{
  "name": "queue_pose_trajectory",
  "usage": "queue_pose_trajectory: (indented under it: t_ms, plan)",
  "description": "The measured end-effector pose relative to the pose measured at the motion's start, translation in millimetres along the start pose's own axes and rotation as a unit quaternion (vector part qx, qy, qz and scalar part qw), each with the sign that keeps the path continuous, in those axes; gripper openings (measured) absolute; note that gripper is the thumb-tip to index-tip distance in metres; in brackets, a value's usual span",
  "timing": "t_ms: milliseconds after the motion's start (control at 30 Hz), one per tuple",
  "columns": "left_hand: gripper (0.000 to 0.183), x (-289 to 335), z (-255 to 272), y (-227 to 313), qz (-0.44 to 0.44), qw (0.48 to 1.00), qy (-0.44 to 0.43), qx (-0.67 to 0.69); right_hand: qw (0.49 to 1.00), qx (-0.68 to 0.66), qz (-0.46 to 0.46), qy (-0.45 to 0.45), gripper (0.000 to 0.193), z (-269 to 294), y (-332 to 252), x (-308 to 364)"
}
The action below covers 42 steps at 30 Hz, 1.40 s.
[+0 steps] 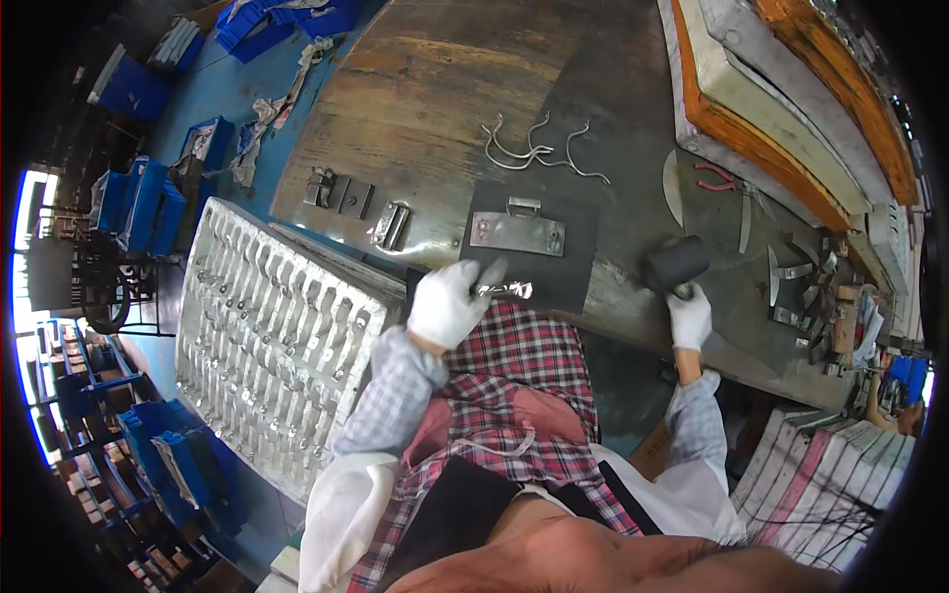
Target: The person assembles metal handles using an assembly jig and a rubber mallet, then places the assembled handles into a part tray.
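Observation:
My left hand, in a white glove, is closed on a shiny metal piece at the near edge of the workbench. The fingers cover part of this piece, so I cannot make out its full shape. Just beyond it a rectangular metal plate fixture with a small raised block lies on a dark mat. Off to the right, my gloved right hand grips a mallet with a black cylindrical head, held over the bench near its front edge.
A white tray with rows of metal parts stands at left. Small metal blocks sit on the bench's left side, curved metal wires farther back. Rightward are red-handled pliers, blades, loose metal pieces and stacked padded boards.

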<state>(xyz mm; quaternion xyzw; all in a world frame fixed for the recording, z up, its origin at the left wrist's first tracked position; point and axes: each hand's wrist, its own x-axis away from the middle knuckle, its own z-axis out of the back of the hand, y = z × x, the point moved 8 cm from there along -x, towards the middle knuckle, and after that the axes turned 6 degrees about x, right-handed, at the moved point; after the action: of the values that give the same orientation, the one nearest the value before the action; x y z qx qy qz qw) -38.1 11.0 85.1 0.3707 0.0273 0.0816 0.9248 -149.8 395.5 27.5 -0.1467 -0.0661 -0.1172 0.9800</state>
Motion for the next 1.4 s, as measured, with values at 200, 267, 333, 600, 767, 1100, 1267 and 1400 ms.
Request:
queue_pose_trajectory:
  t_ms: [200,267,333,600,767,1100,1267,1400]
  plan:
    - [0.019,-30,-67,-35,0.075,0.996,-0.047,0.003,0.799,-0.536,0.051,-0.269,0.024,30,-133,80]
    - [0.036,-20,-61,-46,0.015,0.996,0.055,0.068,0.819,-0.506,0.177,-0.205,0.028,43,-141,81]
    - [0.039,-30,-50,-31,0.043,0.997,0.006,0.065,0.774,-0.063,0.630,-0.011,0.027,44,-179,107]
    - [0.036,-9,-54,-33,0.185,0.929,-0.032,0.320,0.870,0.125,0.433,0.201,0.020,83,-129,46]
    - [0.035,4,-73,-25,0.249,0.624,-0.070,0.738,0.732,-0.109,0.673,0.005,0.018,-36,-220,140]
    - [0.019,-40,-37,-82,0.116,0.947,0.205,0.218,0.814,-0.528,0.209,-0.121,0.019,-52,-206,31]
    - [0.014,-42,-48,-102,0.184,0.891,0.174,0.377,0.821,-0.506,0.121,-0.234,0.022,-80,-202,57]
    - [0.016,-44,-55,-107,0.191,0.865,0.177,0.428,0.872,-0.408,0.203,-0.176,0.021,-59,-229,57]
